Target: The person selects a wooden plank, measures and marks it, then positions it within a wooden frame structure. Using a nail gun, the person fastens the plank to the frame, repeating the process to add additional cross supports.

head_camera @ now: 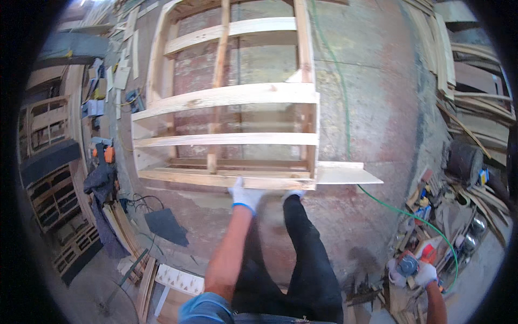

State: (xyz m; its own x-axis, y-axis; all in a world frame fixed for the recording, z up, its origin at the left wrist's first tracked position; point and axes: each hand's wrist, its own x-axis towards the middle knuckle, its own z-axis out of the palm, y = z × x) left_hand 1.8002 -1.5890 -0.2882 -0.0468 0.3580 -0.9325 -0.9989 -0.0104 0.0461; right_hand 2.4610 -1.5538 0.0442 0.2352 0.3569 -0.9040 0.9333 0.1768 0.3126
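A pale timber frame with several cross rails (226, 139) lies on the floor before me. My left hand (245, 197), in a white glove with a blue cuff, grips its near rail, thumb over the top. A bare forearm at the lower right reaches up to my gloved right hand (425, 275), closed at a red and grey tool (408, 264) low among wood scraps. Beside that tool is another pale glove-like patch that I cannot make out. A thin pale board (348, 174) projects from the frame's right side.
A green hose (398, 210) crosses the floor on the right towards the scrap pile. Boards (441, 52) are stacked at the upper right. At the left stand slatted wooden frames (52, 190), and a dark flat piece (166, 227) lies on the floor. My feet are close to the near rail.
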